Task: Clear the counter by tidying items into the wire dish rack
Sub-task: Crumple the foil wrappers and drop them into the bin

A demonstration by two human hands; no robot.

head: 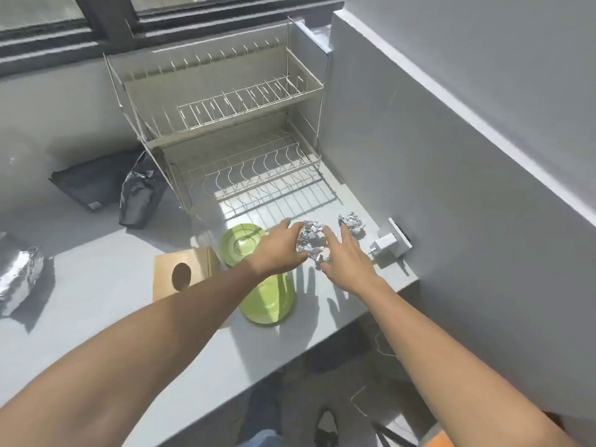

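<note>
A two-tier wire dish rack (225, 124) stands at the back of the grey counter (96, 285), both tiers bare. In front of it my left hand (277, 250) grips a crumpled foil ball (311, 241). My right hand (346, 258) is beside the ball with fingers spread, touching its right side. A second, smaller foil ball (351, 222) lies just beyond my right hand. Two green plates sit under my left arm: one (240, 243) near the rack, another (271, 301) at the counter's front edge.
A wooden board with a round hole (180, 272) lies left of the plates. Two dark bags (96, 185) (140, 191) rest left of the rack. A foil-wrapped bundle (19, 279) is at far left. A white plug (387, 245) sits in the right wall.
</note>
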